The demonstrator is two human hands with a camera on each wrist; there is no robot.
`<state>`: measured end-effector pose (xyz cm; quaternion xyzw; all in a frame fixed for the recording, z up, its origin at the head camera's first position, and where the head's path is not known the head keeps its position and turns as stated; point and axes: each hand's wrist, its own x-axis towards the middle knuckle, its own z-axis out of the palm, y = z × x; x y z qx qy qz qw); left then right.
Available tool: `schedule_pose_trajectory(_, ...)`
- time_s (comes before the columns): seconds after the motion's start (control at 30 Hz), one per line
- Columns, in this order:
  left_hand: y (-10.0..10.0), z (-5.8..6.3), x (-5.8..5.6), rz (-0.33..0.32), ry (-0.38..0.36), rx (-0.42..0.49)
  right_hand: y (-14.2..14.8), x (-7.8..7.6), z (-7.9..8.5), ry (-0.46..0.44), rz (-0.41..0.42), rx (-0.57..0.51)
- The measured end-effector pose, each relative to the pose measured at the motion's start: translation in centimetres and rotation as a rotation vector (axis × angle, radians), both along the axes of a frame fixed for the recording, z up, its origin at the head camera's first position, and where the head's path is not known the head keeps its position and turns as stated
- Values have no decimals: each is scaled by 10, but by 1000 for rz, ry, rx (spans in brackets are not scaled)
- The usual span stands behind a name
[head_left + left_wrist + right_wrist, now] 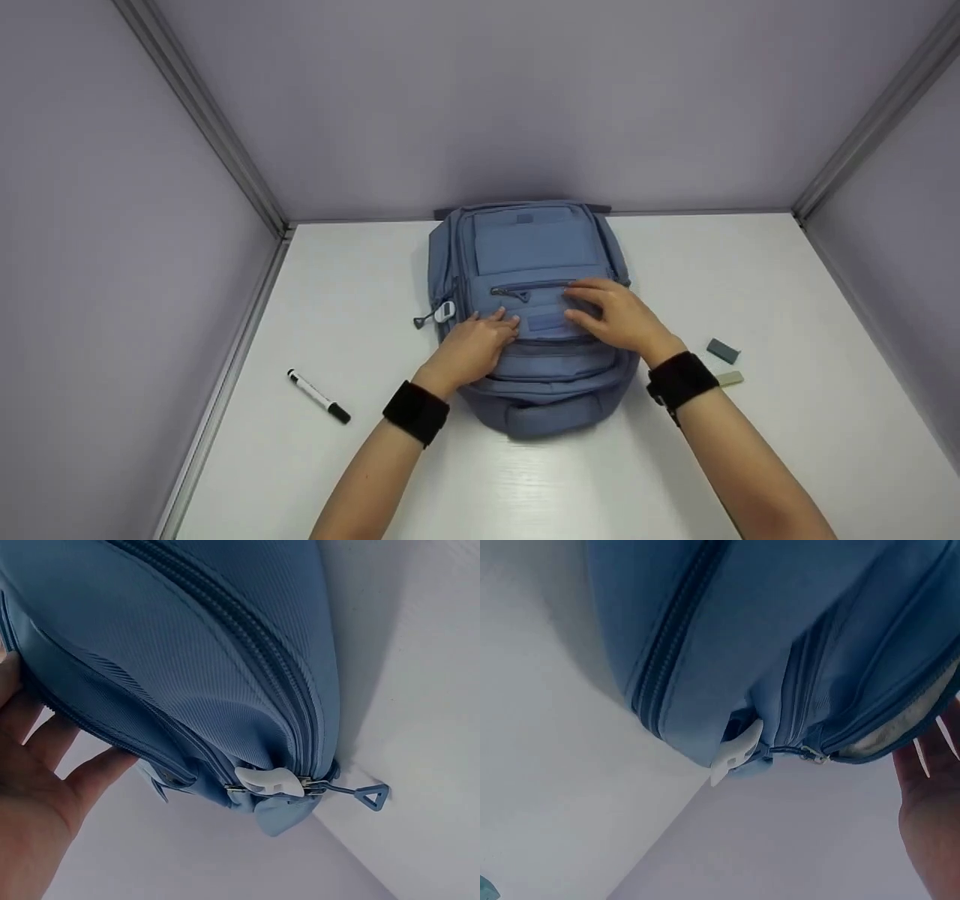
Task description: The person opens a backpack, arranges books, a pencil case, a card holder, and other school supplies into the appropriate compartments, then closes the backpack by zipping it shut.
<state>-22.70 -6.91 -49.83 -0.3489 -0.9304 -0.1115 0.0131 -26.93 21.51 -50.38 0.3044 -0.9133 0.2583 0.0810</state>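
A blue backpack (536, 244) lies front side up on the white table. My left hand (472, 349) rests on its lower front at the left, fingers spread over the fabric. On the other side, my right hand (622, 319) touches the front pocket near its zipper (514, 292), thumb and fingers apart. Pale lining (900, 724) shows through the parted pocket edge in the right wrist view, beside the right fingers. A white zipper clip (270, 781) and a triangular cord pull (373, 796) hang at the bag's side.
A white marker with a black cap (319, 395) lies to the left on the table. To the right are a dark grey-green block (723, 351) and a pale green piece (730, 378), partly behind the right wrist. Grey walls (517, 97) enclose the table.
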Motion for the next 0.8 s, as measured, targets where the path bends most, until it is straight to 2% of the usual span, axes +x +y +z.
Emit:
schedule_pose_trajectory(0.17,-1,7,-4,26,-15,70,-4,10,-3,-13,83,14)
schedule_pose_trajectory(0.33,-1,18,-7,71,75,178,-1,13,-3,15,113,17)
schedule_pose_trajectory(0.43,-1,27,-11,106,151,227,3,14,-2,14,99,-28)
schedule_pose_trajectory(0.63,-2,34,-19,157,278,311,13,7,1,31,65,-215)
schedule_pose_trajectory(0.8,-4,33,-21,174,299,349,13,1,4,31,-2,-240)
